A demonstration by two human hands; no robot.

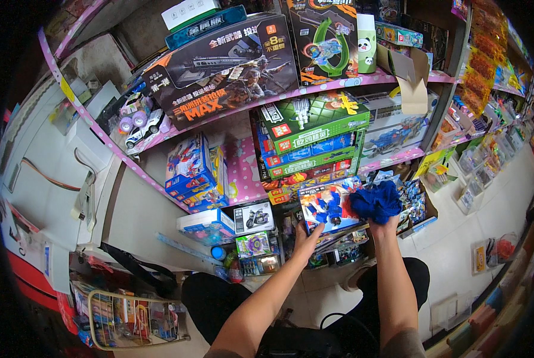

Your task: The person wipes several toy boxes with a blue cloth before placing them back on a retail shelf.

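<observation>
My left hand [308, 240] grips the near left edge of a toy box [334, 203] that pictures a blue and red robot. In my right hand [383, 227] is a crumpled dark blue cloth [379, 201], bunched over the fingers at the right end of that box. The box is tilted up towards me, in front of the lower shelf. Behind it stands a stack of building-block toy boxes, topped by a green one [314, 118]. The cloth hides most of my right fingers.
Above, a shelf with a pink dotted edge [258, 104] holds a large black toy-gun box [231, 71] and toy cars [146, 127]. Small boxes, one with a motorcycle picture [254, 218], stand low on the left. An open carton of packets [414, 208] sits at right. A wire basket [137, 344] is lower left.
</observation>
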